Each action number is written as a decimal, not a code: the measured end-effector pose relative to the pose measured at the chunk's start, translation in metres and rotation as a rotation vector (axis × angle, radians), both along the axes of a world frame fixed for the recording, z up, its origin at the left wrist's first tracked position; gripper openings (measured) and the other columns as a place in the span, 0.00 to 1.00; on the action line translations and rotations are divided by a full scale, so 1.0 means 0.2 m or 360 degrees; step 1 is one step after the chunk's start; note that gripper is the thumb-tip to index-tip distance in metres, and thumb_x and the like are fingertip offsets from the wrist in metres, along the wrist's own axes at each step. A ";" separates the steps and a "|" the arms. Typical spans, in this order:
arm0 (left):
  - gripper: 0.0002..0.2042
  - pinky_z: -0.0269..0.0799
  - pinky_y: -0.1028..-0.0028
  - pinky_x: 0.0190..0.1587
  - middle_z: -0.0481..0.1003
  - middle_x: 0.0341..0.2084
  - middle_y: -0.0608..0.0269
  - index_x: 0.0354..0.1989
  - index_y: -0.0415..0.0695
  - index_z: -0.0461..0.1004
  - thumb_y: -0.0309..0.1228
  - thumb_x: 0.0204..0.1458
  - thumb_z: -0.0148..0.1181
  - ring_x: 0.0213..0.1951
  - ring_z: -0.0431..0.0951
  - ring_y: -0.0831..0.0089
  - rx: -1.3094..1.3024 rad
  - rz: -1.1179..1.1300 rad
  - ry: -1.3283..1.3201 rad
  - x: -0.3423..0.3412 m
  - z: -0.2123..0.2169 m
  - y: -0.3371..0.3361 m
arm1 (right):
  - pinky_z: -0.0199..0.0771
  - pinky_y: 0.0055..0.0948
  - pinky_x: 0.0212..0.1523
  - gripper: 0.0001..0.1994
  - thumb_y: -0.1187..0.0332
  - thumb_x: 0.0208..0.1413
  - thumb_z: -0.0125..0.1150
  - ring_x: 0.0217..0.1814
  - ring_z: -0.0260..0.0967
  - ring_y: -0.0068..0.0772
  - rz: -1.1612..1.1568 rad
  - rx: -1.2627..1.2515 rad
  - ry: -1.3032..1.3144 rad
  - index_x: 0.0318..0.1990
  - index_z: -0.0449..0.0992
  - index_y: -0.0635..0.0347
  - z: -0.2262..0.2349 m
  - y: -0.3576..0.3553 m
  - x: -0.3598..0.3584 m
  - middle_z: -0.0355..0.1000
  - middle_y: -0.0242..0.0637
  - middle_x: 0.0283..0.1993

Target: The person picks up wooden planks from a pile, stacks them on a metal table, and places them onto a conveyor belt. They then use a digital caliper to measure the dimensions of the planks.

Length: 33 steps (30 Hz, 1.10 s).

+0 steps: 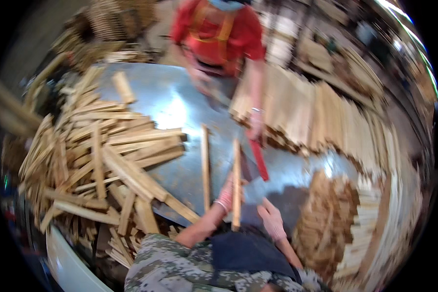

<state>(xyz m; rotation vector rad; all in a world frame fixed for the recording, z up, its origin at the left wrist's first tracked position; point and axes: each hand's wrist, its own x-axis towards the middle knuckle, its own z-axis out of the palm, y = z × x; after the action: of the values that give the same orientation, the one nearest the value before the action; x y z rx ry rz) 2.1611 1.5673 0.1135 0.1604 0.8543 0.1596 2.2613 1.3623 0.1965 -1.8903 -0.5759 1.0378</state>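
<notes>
Head view: left hand (224, 199) looks clamped on a slat (236, 187), about mid-length; blur and the wood hide most fingers. Right hand (272, 220) sits apart, just right of it, nothing visible in it; can't tell how far the fingers are curled. Both gloved.

Slat is at the bench (180, 92)'s near edge, one end over the apron (250, 253), the other pointing to the far edge. Second slat (205, 168) lies left of it, roughly parallel. Loose pile (97, 160) covers the left edge; neat stack (297, 104) runs along the far right, bundle (326, 219) at the near right corner. Across the bench, co-worker (224, 36) has a red bar (258, 158) angled toward the slat's far end.

Handling, my read: hold near balance so the ends don't swing. Bring the right hand in to steady the near end before turning it. Keep the far end off the bar and that person's hand. Watch splinters; slide the grip slowly.
</notes>
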 end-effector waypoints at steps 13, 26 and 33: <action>0.35 0.59 0.72 0.21 0.68 0.15 0.73 0.45 0.46 0.79 0.71 0.59 0.57 0.14 0.65 0.78 0.0042 -0.0127 0.0050 -0.06 0.05 -0.03 | 0.65 0.42 0.74 0.48 0.53 0.54 0.74 0.77 0.62 0.48 -0.0093 -0.0735 -0.0519 0.80 0.57 0.54 -0.32 0.10 0.31 0.63 0.49 0.77; 0.27 0.74 0.63 0.55 0.81 0.48 0.46 0.62 0.34 0.73 0.43 0.62 0.64 0.47 0.81 0.58 0.1520 -0.0533 0.1205 -0.12 -0.28 0.06 | 0.57 0.49 0.78 0.63 0.49 0.44 0.80 0.82 0.51 0.56 0.0602 -0.1279 -0.0792 0.84 0.42 0.47 -0.61 0.39 0.42 0.51 0.51 0.80; 0.34 0.70 0.58 0.68 0.72 0.66 0.43 0.73 0.39 0.66 0.38 0.59 0.65 0.63 0.76 0.50 0.2500 -0.0668 0.1383 -0.12 -0.24 -0.10 | 0.75 0.34 0.62 0.60 0.53 0.46 0.80 0.60 0.73 0.36 0.0294 -0.0426 0.0172 0.84 0.46 0.53 -0.64 0.20 0.57 0.70 0.44 0.66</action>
<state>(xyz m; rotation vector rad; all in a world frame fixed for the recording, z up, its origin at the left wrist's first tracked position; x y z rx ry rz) 2.1376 1.5470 0.0645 1.9782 1.3525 0.3472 2.3744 1.4033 0.0678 -2.0233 -0.5798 1.3863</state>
